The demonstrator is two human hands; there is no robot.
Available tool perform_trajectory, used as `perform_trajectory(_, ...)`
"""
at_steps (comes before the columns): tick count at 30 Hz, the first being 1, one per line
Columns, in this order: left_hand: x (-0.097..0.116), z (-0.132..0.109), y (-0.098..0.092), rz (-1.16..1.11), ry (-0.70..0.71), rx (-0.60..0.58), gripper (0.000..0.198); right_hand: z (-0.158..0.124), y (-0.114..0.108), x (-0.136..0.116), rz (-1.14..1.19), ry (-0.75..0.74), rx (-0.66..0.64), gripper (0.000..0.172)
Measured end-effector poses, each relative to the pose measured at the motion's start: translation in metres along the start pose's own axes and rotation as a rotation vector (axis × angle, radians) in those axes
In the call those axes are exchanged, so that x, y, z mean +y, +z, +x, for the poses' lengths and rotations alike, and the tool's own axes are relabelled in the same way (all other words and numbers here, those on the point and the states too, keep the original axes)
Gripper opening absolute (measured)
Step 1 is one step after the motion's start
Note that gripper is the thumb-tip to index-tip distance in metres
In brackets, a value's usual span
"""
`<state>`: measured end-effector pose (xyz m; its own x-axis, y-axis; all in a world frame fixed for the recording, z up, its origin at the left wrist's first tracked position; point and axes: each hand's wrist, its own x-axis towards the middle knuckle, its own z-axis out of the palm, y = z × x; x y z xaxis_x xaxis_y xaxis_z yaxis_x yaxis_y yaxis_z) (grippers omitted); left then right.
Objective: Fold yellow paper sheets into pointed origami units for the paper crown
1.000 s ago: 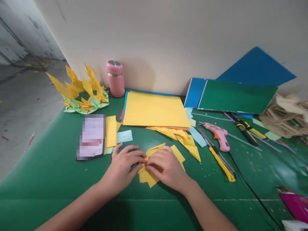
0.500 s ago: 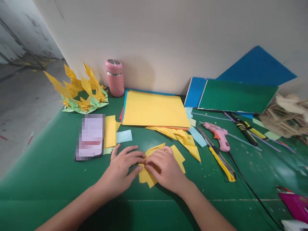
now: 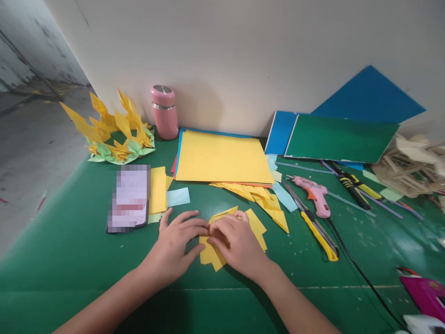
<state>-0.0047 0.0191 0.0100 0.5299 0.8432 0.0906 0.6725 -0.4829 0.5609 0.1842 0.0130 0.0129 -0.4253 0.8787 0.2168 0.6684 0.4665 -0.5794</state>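
Both hands meet over a folded piece of yellow paper point(image 3: 222, 214) at the front middle of the green table. My left hand point(image 3: 178, 239) has its fingers stretched and spread. Its index fingertip reaches the fold beside my right fingers, and its thumb is apart from them, by the paper's left edge. My right hand point(image 3: 238, 239) is curled over the paper with thumb and fingers drawn in on it, hiding part of the fold. Several small yellow paper pieces point(image 3: 256, 225) lie beneath and around the hands.
Behind are stacked paper sheets point(image 3: 224, 157) and folded yellow pieces point(image 3: 273, 204). A phone point(image 3: 130, 199), paper crown point(image 3: 121, 134) and pink flask point(image 3: 164, 113) stand left. A utility knife point(image 3: 318, 234), corded pink glue gun point(image 3: 314, 195) and pliers point(image 3: 351, 188) lie right.
My left thumb has drawn slightly away from my right fingers. The fingers of both hands have otherwise barely moved, and the whole view has shifted a little.
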Motion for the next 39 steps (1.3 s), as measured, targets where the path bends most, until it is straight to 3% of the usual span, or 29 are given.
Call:
perform_trajectory(16,0.006,-0.002,-0.002,0.037,0.027,0.000,0.024,-0.005,-0.006,0.011,-0.123,0.064,0.034,0.008)
perform_trajectory(23,0.000,-0.003,0.000,0.042,0.062,0.017,0.026,-0.008,-0.011,0.017,-0.129,0.018,0.085,0.009)
perform_trajectory(27,-0.005,-0.006,-0.001,0.052,0.122,-0.015,0.029,-0.008,-0.014,0.026,-0.084,0.073,0.083,0.020)
perform_trajectory(32,-0.005,-0.008,-0.002,0.061,0.177,-0.015,0.031,-0.009,-0.016,0.038,0.021,0.092,0.120,0.051)
perform_trajectory(39,-0.001,-0.005,0.000,0.081,0.152,0.055,0.022,-0.006,-0.014,0.037,0.006,0.076,0.107,0.029)
